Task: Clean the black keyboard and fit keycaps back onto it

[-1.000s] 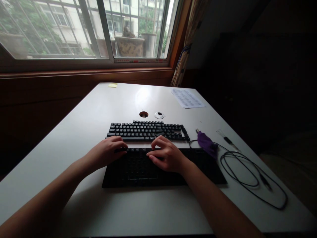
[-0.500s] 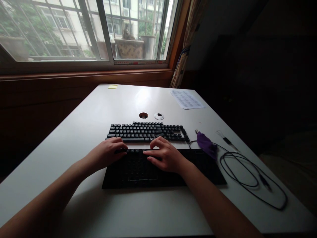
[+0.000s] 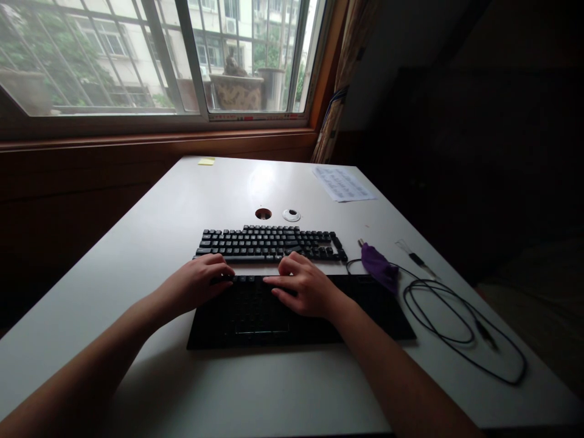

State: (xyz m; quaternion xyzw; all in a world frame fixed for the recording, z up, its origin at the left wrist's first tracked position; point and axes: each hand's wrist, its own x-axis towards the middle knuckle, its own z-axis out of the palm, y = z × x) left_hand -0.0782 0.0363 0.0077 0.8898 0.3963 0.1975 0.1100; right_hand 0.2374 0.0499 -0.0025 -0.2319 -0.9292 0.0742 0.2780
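A large black keyboard (image 3: 255, 319) lies on the white table (image 3: 182, 201) right in front of me. My left hand (image 3: 196, 283) rests on its upper left keys with the fingers curled down. My right hand (image 3: 305, 286) lies on the upper middle keys, fingers spread and pointing left. Neither hand holds anything. Just behind them sits a second, smaller black keyboard (image 3: 269, 242), untouched.
A purple cloth (image 3: 378, 266) and a looped black cable (image 3: 456, 322) lie to the right of the keyboards, with a small tool (image 3: 413, 255) beyond. A printed sheet (image 3: 343, 183), a yellow note (image 3: 206, 161), a cable hole (image 3: 263, 213) and its cap (image 3: 291, 215) are farther back.
My right hand's fingers have stretched a little to the left over the keys. The left hand has hardly moved. The view has shifted slightly.
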